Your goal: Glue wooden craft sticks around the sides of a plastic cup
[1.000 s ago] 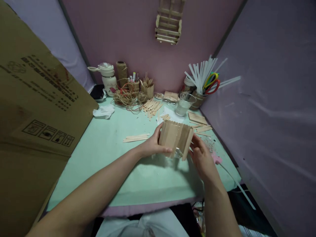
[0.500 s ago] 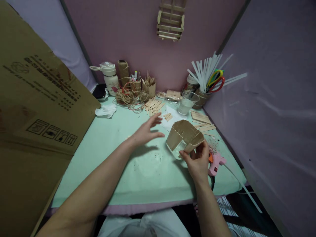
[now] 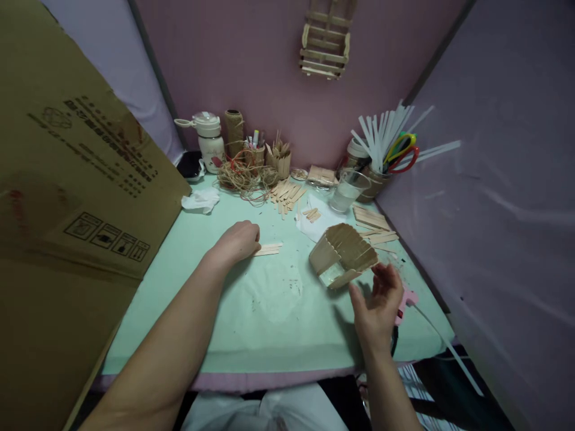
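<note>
A curved wall of glued wooden craft sticks [image 3: 344, 254] lies on its side on the pale green table [image 3: 269, 311], with a clear plastic piece under it. My right hand [image 3: 377, 302] hovers just below it, fingers spread, touching nothing. My left hand [image 3: 236, 242] rests palm down on the table, its curled fingers on a small bundle of loose craft sticks [image 3: 268, 249], whose ends stick out to the right.
Along the back stand a white flask [image 3: 210, 142], a twine spool [image 3: 233, 129], tangled twine [image 3: 245, 176], stick cups, loose sticks [image 3: 285, 194], a plastic cup [image 3: 347, 190] and a jar of white strips with scissors [image 3: 386, 149]. A pink glue gun [image 3: 406, 299] lies right. A cardboard sheet [image 3: 67, 197] leans left.
My right hand set the curved stick wall down on the table and let go. My left hand moved left and down onto the loose sticks. The camera shifted slightly.
</note>
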A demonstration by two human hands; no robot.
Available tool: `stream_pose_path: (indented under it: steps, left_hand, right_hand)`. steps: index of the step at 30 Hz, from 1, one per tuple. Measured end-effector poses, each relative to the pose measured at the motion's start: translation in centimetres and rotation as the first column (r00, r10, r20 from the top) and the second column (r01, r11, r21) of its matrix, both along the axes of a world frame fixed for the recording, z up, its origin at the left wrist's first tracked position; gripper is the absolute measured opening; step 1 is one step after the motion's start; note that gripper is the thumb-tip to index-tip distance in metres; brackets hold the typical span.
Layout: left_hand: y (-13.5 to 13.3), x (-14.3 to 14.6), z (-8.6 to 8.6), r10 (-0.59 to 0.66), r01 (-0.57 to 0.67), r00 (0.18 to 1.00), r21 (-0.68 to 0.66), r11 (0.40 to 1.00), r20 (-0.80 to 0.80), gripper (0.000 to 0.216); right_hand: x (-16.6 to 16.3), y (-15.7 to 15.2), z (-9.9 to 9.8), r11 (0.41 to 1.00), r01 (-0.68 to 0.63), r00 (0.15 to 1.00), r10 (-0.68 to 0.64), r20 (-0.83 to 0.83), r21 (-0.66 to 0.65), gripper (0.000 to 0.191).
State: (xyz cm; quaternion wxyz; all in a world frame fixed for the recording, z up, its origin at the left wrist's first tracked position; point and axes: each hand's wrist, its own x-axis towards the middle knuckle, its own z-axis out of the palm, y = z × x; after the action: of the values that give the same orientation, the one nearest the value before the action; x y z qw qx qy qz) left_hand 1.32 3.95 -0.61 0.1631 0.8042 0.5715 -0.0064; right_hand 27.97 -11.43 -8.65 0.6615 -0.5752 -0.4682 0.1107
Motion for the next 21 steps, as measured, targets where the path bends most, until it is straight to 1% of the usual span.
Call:
stream_pose_path:
  steps: [3,5,7,9,11,12,13,16,18,19,20,21]
  left_hand:
    - [0.1,0.0,-0.3,0.003,-0.005,0.999,-0.045,0.999,-0.041,0.017]
    - [0.2,0.0,-0.6,-0.002,-0.001,0.999,-0.066,0.998,-0.049,0.016]
    - [0.3,0.0,-0.8,-0.008,0.004,0.999,-0.069,0.998,-0.049,0.014]
    - [0.4,0.0,-0.8,-0.014,0.012,0.999,-0.056,0.998,-0.039,0.012]
    - [0.4,-0.1,-0.7,-0.018,0.017,1.0,-0.031,0.999,-0.014,0.011]
    - [0.4,-0.1,-0.6,-0.017,0.017,1.0,-0.016,1.0,0.002,0.013]
    - [0.4,-0.1,-0.5,-0.014,0.014,1.0,-0.001,1.0,0.016,0.015]
    - [0.2,0.2,-0.1,-0.01,0.007,0.992,0.026,1.0,0.128,0.019]
    - [0.0,0.5,0.2,-0.02,0.017,0.965,0.015,1.0,0.261,0.017]
    - [-0.1,0.7,0.4,-0.025,0.024,0.946,0.007,1.0,0.324,0.015]
    - [-0.2,0.8,0.5,-0.027,0.031,0.927,-0.004,1.0,0.375,0.014]
    - [-0.4,0.9,0.7,-0.021,0.033,0.912,-0.022,0.999,0.409,0.013]
  right_hand:
    - [0.2,-1.5,0.5,0.999,0.043,0.999,-0.043,0.029,0.009,0.066]
    - [0.5,-2.6,1.2,0.995,0.101,0.995,-0.101,0.022,-0.002,0.06]
    - [1.0,-3.6,1.9,0.98,0.195,0.981,-0.194,0.028,-0.037,0.05]
    - [1.8,-4.4,2.7,0.938,0.324,0.946,-0.319,0.062,-0.125,0.041]
    - [3.0,-5.0,3.4,0.851,0.451,0.893,-0.425,0.151,-0.27,0.037]
    - [3.7,-5.1,3.7,0.796,0.487,0.873,-0.441,0.207,-0.36,0.037]
    - [4.4,-5.1,4.0,0.739,0.504,0.864,-0.428,0.267,-0.447,0.038]
    - [6.0,-4.6,4.7,0.561,0.473,0.88,-0.266,0.392,-0.68,0.042]
    - [6.6,-4.0,4.9,0.444,0.463,0.883,-0.158,0.442,-0.767,0.046]
    - [6.8,-3.6,5.0,0.396,0.468,0.879,-0.116,0.462,-0.79,0.047]
    - [7.0,-3.2,5.0,0.362,0.471,0.876,-0.083,0.476,-0.804,0.047]
    - [7.2,-2.9,5.0,0.347,0.464,0.878,-0.062,0.474,-0.815,0.045]
